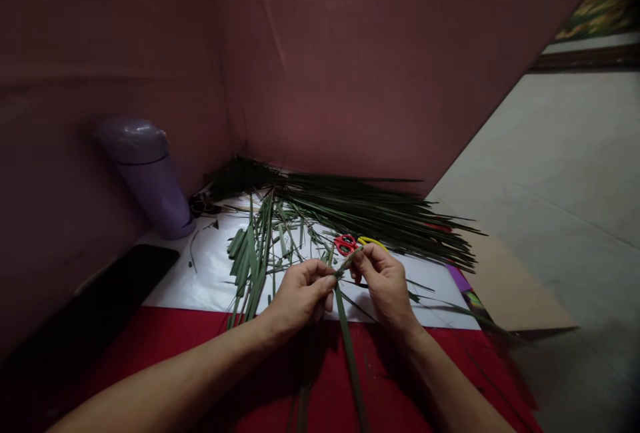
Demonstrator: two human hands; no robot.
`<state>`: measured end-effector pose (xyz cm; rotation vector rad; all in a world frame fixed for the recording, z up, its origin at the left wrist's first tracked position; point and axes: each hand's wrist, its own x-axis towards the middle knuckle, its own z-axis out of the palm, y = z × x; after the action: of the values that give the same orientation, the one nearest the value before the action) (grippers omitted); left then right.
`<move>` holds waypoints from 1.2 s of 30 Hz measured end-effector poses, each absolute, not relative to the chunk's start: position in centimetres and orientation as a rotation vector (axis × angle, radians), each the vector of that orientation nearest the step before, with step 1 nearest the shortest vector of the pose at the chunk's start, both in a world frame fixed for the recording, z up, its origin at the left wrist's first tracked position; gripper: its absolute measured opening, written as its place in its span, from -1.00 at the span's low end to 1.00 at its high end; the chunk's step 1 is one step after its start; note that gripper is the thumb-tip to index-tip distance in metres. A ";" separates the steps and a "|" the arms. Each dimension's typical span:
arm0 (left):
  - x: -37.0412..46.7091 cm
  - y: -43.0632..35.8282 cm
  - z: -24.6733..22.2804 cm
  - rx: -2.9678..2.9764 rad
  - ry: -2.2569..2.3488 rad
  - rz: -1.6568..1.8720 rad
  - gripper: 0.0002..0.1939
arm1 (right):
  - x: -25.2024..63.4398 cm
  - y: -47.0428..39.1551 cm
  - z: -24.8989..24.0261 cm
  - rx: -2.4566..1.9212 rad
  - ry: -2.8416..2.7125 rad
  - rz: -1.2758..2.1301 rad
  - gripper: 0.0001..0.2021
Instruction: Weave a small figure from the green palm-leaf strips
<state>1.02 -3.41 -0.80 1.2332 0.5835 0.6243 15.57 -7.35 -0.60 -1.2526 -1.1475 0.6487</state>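
Between both hands is a long green leaf strip (349, 346), bent or knotted near the fingertips and trailing down over the red cloth. My left hand (303, 292) pinches it at the bend, thumb against forefinger. My right hand (384, 280) grips a short end of the leaf strip, slanting up to the right. Just behind the fingers lie red-handled scissors (345, 244) and a yellow-handled tool (371, 242), partly covered by my right hand. The exact fold of the strip is too small to make out.
A large bundle of long leaves (370, 203) lies along the wall. Cut leaf pieces (245, 256) cover part of the white sheet (200, 293). A purple tumbler (155, 186) stands at the left, near a dark flat object (125, 280). Red cloth (225, 366) lies in front, cardboard (520, 286) at right.
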 end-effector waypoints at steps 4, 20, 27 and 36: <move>0.8 -3.0 -0.7 1.165 0.593 0.668 -0.74 | 15.1 -7.7 -0.4 -1.377 -1.319 0.334 -0.86; 0.7 -2.4 -0.7 1.090 0.622 0.775 -0.70 | 12.8 -9.4 -1.4 -1.504 -1.550 0.066 -0.93; 0.9 -2.6 -0.9 1.050 0.643 0.802 -0.73 | 12.5 -8.3 -2.1 -1.348 -1.311 0.734 -0.79; 0.9 -2.7 -1.4 1.032 0.722 0.767 -0.77 | 12.7 -8.5 -2.1 -1.366 -1.400 0.721 -0.80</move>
<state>0.86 -2.70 -1.39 1.0318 0.7223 0.7665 12.69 -8.46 -2.13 -1.3664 -1.3997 0.7209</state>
